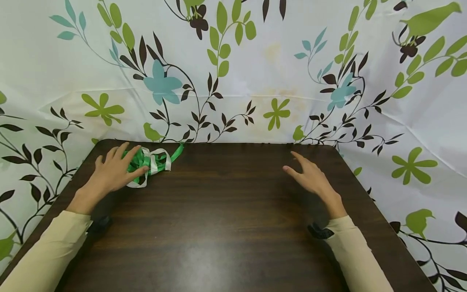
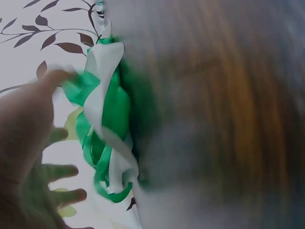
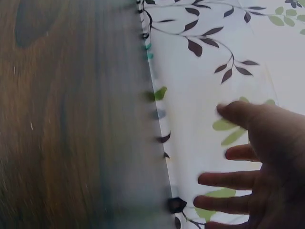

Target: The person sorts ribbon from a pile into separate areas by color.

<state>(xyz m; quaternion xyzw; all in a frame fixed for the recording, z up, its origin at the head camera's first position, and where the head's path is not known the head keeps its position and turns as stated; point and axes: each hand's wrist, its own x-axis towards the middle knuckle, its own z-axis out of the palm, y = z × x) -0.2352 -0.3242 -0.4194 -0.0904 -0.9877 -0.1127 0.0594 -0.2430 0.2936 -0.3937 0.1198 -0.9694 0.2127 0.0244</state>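
Observation:
A loose bundle of green and white ribbon (image 1: 155, 163) lies near the far left corner of the dark wooden table (image 1: 226, 211). My left hand (image 1: 114, 168) is spread just left of this bundle and partly covers it in the head view. In the left wrist view, the ribbon (image 2: 116, 107) appears beyond the thumb, with the fingers extended and apart; whether the thumb touches it I cannot tell. Over the right part of the table, my right hand (image 1: 310, 176) has its fingers stretched out and holds nothing. The right wrist view also shows that hand (image 3: 279, 152) with nothing in its grasp.
A white cloth (image 1: 240, 85) printed with leaves, flowers and birds hangs behind the table and along its sides. One green ribbon tail (image 1: 177, 153) reaches the table's back edge. Dark bands show at both wrists, by the pale sleeves (image 1: 355, 247).

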